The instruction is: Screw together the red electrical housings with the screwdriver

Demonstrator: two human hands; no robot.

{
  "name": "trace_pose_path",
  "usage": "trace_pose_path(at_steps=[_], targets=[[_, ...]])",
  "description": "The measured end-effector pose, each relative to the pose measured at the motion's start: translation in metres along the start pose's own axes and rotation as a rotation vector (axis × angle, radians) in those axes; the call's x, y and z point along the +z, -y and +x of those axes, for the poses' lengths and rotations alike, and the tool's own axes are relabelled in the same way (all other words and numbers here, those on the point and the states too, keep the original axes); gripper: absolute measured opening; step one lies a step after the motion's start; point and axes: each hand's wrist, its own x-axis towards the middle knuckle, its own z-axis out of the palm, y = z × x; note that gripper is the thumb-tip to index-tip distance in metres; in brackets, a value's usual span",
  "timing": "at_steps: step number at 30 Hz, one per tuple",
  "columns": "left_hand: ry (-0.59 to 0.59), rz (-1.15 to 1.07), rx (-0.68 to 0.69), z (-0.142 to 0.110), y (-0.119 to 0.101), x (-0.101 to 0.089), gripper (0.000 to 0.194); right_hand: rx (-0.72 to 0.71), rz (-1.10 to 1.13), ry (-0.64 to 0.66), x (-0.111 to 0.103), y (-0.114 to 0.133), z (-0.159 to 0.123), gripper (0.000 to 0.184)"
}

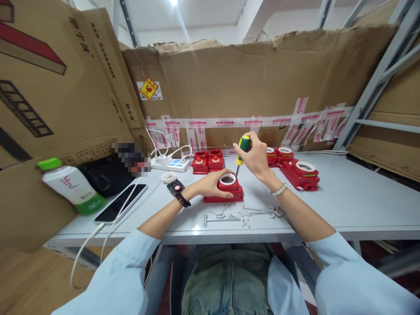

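Note:
A red plastic housing with a white ring on top sits on the grey table in front of me. My left hand is wrapped around its left side, holding it down. My right hand grips a green and yellow screwdriver upright, its tip pointing down at the housing's right top edge. Several small screws and metal pins lie on the table just in front of the housing.
More red housings stand behind and to the right. A white power strip, a white ring, a phone on a cable, a green-capped bottle and a black bag sit left. Cardboard walls surround the table.

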Motion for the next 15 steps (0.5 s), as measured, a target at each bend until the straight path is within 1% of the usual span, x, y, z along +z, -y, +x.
trace_pose_path(at_steps=[3, 6, 8, 9, 11, 12, 13, 14, 15], targets=[[-0.001, -0.002, -0.004, 0.0, 0.0, 0.0, 0.072, -0.015, -0.085, 0.051, 0.001, 0.004, 0.001, 0.023], [-0.002, -0.006, -0.008, 0.001, -0.001, 0.0, 0.071, -0.03, -0.069, 0.191, -0.002, 0.004, 0.009, 0.026], [-0.001, -0.02, 0.007, 0.0, -0.001, -0.001, 0.071, -0.041, 0.032, 0.327, -0.009, -0.001, 0.016, 0.029], [-0.001, -0.028, 0.016, 0.0, -0.001, -0.001, 0.07, -0.051, 0.123, 0.408, -0.013, -0.004, 0.02, 0.031], [0.001, -0.039, 0.021, -0.001, -0.001, -0.002, 0.07, -0.045, 0.344, 0.612, -0.02, -0.009, 0.025, 0.036], [0.005, -0.04, 0.011, -0.001, -0.001, -0.002, 0.072, -0.029, 0.436, 0.68, -0.022, -0.011, 0.027, 0.037], [0.001, -0.044, -0.004, 0.0, -0.001, -0.002, 0.074, -0.003, 0.507, 0.713, -0.022, -0.012, 0.027, 0.037], [-0.015, -0.052, -0.015, 0.002, 0.0, -0.001, 0.073, 0.032, 0.558, 0.712, -0.022, -0.012, 0.026, 0.036], [-0.042, -0.068, -0.022, 0.006, 0.0, 0.0, 0.069, 0.07, 0.592, 0.685, -0.02, -0.012, 0.025, 0.034]])
